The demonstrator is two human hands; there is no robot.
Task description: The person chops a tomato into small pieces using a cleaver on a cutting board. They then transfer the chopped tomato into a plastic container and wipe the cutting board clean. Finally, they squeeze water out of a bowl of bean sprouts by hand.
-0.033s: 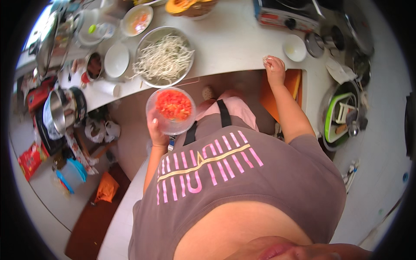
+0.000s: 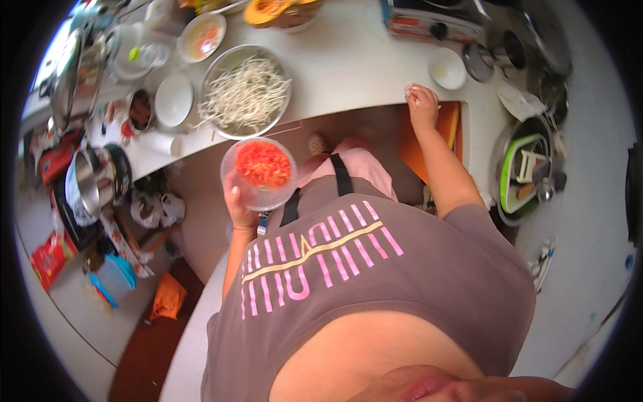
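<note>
The left hand point(image 2: 240, 209) has its grip around the left side of a clear plastic bowl point(image 2: 269, 198), apparently to steady the moist-looking, diced red pieces point(image 2: 262, 164) inside. The bowl sits just near of the counter point(image 2: 348, 67) and a round metal basin point(image 2: 286, 107) heaped with thin, pale, tangled strands point(image 2: 248, 97). Farther right, the right hand point(image 2: 422, 106) curls narrow, white-flecked; I cannot tell whether it holds anything.

Two hands point(image 2: 242, 209), one clear tub point(image 2: 260, 199), one strip-filled bowl point(image 2: 276, 118), three white dishes point(image 2: 174, 100), one tabletop stove point(image 2: 435, 28)
</note>
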